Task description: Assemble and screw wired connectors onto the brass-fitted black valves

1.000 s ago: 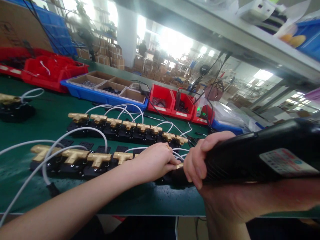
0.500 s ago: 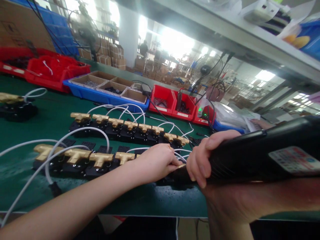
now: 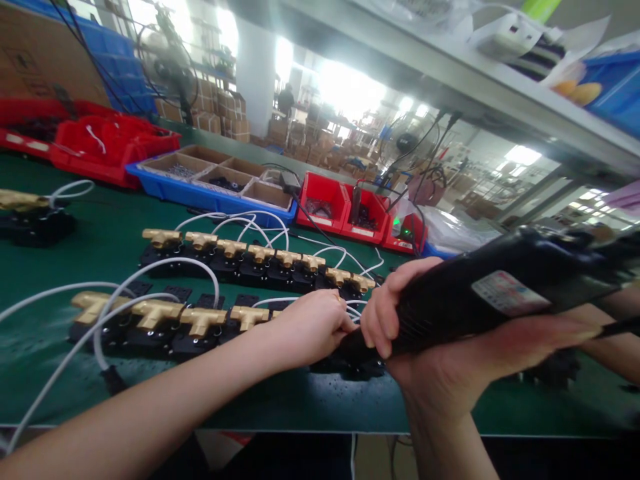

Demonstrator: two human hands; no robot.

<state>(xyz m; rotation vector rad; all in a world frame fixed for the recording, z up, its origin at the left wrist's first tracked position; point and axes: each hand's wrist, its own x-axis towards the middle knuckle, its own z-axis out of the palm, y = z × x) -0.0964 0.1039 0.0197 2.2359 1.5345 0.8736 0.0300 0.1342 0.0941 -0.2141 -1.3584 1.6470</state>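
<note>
My right hand (image 3: 440,353) is wrapped round a black electric screwdriver (image 3: 465,293) with a white-and-red label. The tool lies tilted, its front end pointing left and down. My left hand (image 3: 320,327) is closed in a pinch beside that front end; what its fingers hold is hidden. Beneath both hands sits a black valve body (image 3: 350,367), mostly covered. To the left, in the same front row, stand several black units with brass T-shaped fittings (image 3: 200,320). White cables (image 3: 165,263) loop over them.
Behind is a second row of brass-fitted units (image 3: 260,257). Beyond are a blue divided tray (image 3: 210,197) and red bins (image 3: 325,200). A shelf (image 3: 450,73) hangs overhead. Another person's forearm (image 3: 610,340) is at the right, near a black part (image 3: 555,367).
The screwdriver and my right hand have shifted slightly left, and the tool's rear end now shows. My left hand stays almost in place. Another person's forearm now shows at the right.
</note>
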